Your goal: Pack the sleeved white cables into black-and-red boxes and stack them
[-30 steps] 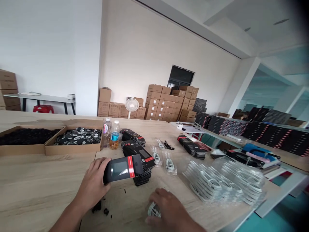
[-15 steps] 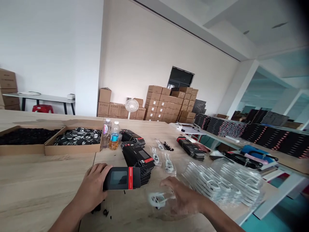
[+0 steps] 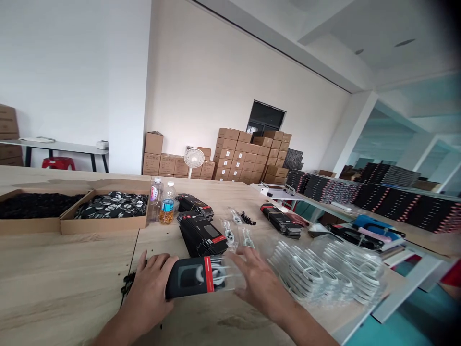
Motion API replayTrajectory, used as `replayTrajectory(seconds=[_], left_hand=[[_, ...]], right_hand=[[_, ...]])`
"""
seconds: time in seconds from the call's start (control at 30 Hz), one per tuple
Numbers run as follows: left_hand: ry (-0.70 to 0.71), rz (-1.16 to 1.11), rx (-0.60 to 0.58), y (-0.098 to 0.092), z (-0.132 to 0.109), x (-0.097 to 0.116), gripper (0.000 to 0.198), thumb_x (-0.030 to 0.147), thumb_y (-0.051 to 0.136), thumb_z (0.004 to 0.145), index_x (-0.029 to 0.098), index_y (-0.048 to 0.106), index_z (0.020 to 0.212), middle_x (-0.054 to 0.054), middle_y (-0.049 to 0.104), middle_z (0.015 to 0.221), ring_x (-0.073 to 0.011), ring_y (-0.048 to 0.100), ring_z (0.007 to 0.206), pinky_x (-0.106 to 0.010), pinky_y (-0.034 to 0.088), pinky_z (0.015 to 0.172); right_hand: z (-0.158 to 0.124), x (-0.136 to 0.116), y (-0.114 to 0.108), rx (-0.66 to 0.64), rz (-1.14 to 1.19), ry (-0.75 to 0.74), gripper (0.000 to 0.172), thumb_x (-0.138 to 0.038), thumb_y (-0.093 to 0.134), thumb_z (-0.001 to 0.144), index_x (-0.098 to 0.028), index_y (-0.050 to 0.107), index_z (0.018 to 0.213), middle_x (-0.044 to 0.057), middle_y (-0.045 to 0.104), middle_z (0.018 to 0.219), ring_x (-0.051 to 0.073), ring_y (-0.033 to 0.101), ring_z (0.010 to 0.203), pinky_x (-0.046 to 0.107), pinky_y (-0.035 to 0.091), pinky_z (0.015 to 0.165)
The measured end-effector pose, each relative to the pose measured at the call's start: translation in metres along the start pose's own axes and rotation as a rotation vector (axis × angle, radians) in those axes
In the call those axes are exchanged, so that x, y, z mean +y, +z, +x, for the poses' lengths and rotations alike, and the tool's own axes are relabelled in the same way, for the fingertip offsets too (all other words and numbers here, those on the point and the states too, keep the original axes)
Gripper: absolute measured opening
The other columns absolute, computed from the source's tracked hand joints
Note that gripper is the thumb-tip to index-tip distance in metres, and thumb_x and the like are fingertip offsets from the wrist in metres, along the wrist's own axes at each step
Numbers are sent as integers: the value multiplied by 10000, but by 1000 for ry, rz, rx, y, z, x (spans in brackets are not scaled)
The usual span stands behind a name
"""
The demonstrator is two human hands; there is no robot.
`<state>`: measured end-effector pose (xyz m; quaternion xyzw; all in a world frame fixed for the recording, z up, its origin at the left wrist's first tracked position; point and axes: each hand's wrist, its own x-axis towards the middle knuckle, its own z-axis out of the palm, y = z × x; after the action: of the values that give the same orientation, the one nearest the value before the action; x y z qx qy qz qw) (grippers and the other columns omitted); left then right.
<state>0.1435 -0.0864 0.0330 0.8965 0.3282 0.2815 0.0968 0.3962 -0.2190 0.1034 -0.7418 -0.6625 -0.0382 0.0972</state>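
Note:
My left hand (image 3: pixel 153 283) is closed round the left end of a black box (image 3: pixel 187 278) with a clear window and a red band. From the box's right end sticks a bagged white cable (image 3: pixel 218 273), partly inside. My right hand (image 3: pixel 257 278) pinches the outer end of its clear bag. Just beyond the box lies a stack of flat black boxes (image 3: pixel 201 233) with red bands. Bagged white cables (image 3: pixel 248 238) lie near my right fingers, and a large pile of bagged white cables (image 3: pixel 302 269) lies to the right.
Two cardboard trays, one holding black parts (image 3: pixel 39 204), the other black-and-white pieces (image 3: pixel 111 204), stand at the left. Two bottles (image 3: pixel 167 204) stand beside them. Another black box stack (image 3: pixel 281 221) and small black clips (image 3: pixel 248 218) lie farther back. Cartons (image 3: pixel 245 154) are piled against the wall.
My right hand has picked up a bagged white cable from the table and brought it to the box's right end, where part of it is now inside. The box has shifted slightly right.

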Motion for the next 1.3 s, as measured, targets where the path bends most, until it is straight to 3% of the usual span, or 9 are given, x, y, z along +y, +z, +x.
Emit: replayTrajectory(seconds=[0.1,0.2,0.3,0.4,0.57,0.77,0.97,1.13,1.3], left_hand=[[-2,-79,72,2,1,8,662,70,556,621,258,491,1252,-57,625,1178,-265,568,1143,-593,75,1180],[-106,-236,132,3,3,16,574,105,576,677,223,474,1230,-90,619,1148,-276,585,1110,-525,354,1079],[-197,-434,144,8,2,24,594,192,669,682,207,466,1240,-114,602,1194,-297,591,1119,-438,496,933],[-193,-633,118,20,-2,29,813,206,747,634,191,396,1367,-136,559,1344,-319,541,1246,-451,460,1026],[-139,-797,78,37,-8,33,779,216,651,795,212,288,1485,-145,443,1505,-300,428,1383,-487,361,1140],[77,-768,179,37,-16,31,652,223,485,948,257,165,1516,-156,417,1517,-258,481,1348,-437,440,1095],[167,-679,176,13,-15,28,408,221,482,956,290,436,1356,-103,520,1393,-221,528,1281,-359,488,1032],[180,-670,347,-10,-12,38,151,185,516,934,251,641,988,-78,590,1302,-206,587,1205,-302,494,998],[206,-852,411,-14,-15,46,284,110,538,902,267,567,1135,-48,704,1105,-172,672,1080,-265,549,926]], right_hand=[[-6,-29,7,42,264,-179,921,-222,744,737,-359,267,1513,75,200,1614,318,320,1438,453,371,1134],[-7,-51,23,360,472,-103,833,-307,642,855,-368,160,1532,59,78,1640,336,167,1493,539,300,1165],[-2,-60,41,484,787,-29,844,-362,587,908,-359,23,1536,139,276,1559,304,476,1325,492,497,1008],[-1,-62,50,435,979,-73,763,-350,523,954,-345,25,1530,124,543,1302,207,664,998,383,578,851],[-10,-58,47,446,949,-119,664,-298,503,972,-345,130,1519,99,594,1261,196,636,1088,340,559,906],[-13,-54,55,545,869,-179,473,-212,538,948,-306,384,1386,92,620,1269,192,645,1107,295,553,922],[-14,-56,42,596,705,-299,366,-142,540,923,-273,542,1265,82,627,1176,195,631,1088,290,554,897],[-17,-58,28,642,570,-407,303,-61,572,881,-255,607,1111,95,564,1301,196,619,1128,308,534,953],[-19,-62,21,688,594,-510,433,0,593,835,-249,519,1182,70,648,1100,195,630,1072,321,554,914]])
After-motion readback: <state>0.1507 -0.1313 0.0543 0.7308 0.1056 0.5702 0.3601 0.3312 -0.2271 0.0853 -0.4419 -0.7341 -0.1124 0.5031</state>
